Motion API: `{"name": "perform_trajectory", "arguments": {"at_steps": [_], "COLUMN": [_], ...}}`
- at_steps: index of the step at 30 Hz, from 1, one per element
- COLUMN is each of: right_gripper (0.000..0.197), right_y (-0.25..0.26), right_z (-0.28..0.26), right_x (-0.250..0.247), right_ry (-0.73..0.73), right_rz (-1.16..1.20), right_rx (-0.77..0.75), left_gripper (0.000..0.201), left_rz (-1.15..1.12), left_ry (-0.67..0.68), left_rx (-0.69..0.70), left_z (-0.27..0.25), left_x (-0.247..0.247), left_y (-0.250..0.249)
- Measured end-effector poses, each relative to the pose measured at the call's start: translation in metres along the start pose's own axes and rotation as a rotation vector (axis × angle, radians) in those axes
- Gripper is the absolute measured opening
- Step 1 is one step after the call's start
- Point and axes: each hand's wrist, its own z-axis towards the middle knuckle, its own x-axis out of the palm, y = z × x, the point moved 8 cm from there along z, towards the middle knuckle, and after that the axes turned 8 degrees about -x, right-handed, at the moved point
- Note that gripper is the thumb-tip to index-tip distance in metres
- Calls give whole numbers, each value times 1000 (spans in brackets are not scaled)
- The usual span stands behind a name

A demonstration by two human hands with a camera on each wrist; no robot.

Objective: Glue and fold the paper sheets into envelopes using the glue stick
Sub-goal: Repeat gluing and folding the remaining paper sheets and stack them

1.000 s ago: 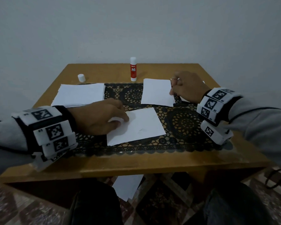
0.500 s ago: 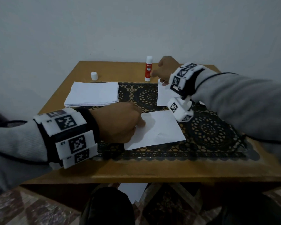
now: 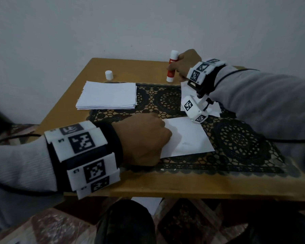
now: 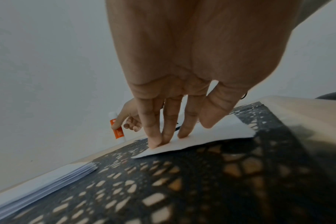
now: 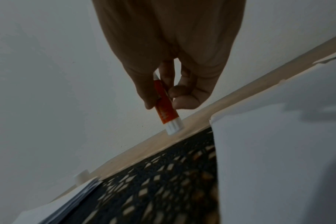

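A red and white glue stick (image 3: 172,67) (image 5: 165,106) (image 4: 117,128) stands uncapped at the far edge of the table. My right hand (image 3: 183,65) (image 5: 169,91) grips it between thumb and fingers. One white sheet (image 3: 185,138) (image 4: 211,133) lies on the black lace mat (image 3: 236,138) in front of me. My left hand (image 3: 144,138) (image 4: 169,133) presses straight fingertips onto that sheet's left part. A second sheet (image 3: 213,110) (image 5: 278,151) lies under my right wrist, partly hidden.
A stack of white sheets (image 3: 107,95) lies at the mat's far left corner. The white glue cap (image 3: 109,75) stands behind it on the wooden table (image 3: 165,184). The grey wall rises close behind the table. A sheet lies on the floor (image 3: 144,205) under the table.
My right hand left the far sheet, reached forward to the glue stick and closed round it. The left hand stayed pressing on the near sheet. The head view came nearer.
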Motion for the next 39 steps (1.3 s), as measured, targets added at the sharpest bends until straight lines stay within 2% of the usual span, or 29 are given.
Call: {"name": "perform_trajectory", "arguments": {"at_steps": [2, 5, 9, 12, 15, 26, 33, 39], "right_gripper": [22, 23, 18, 22, 23, 16, 25, 24], "right_y": [12, 29, 44, 52, 60, 73, 71, 56], "right_z": [-14, -38, -75, -104, -125, -138, -134, -129], "right_x": [-7, -13, -10, -1, 6, 42, 42, 27], "right_ry": [-3, 68, 286, 450, 508, 467, 427, 388], "right_rz": [-13, 1, 90, 1, -112, -214, -264, -279], "right_rx": [-51, -123, -201, -282, -380, -476, -502, -444], "left_gripper": [43, 61, 67, 73, 75, 82, 87, 88], "left_rz": [-15, -65, -133, -215, -254, -270, -273, -259], "left_ry": [44, 127, 197, 216, 244, 295, 311, 310], "left_rx": [-50, -144, -191, -233, -244, -236, -233, -227], "left_z": [-4, -10, -17, -17, -16, -19, -20, -20], "left_x": [6, 12, 11, 11, 14, 18, 16, 17], "left_y": [-4, -12, -25, -28, -29, -31, -31, -32]}}
